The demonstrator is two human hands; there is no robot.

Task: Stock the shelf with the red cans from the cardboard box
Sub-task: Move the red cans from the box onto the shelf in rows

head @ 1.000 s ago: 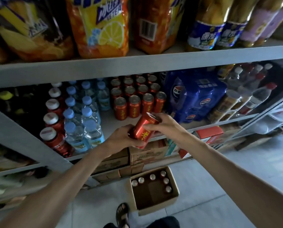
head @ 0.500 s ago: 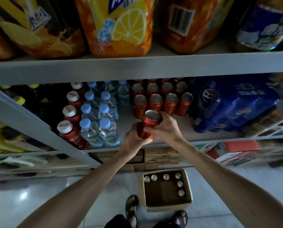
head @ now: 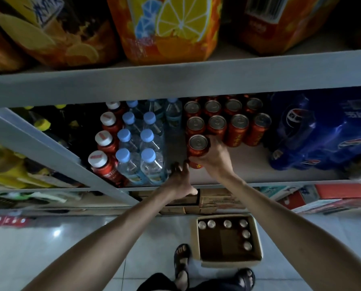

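So the right hand grips the red can at the shelf front, just ahead of the stocked rows; the left hand rests open beside its base. Shove too hard and those neighbours could topple.

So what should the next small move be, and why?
Probably the right hand should release the red can: it looks upright on the shelf, just before the front row of cans, and the left hand isn't gripping it.

pepsi logo on blue pack
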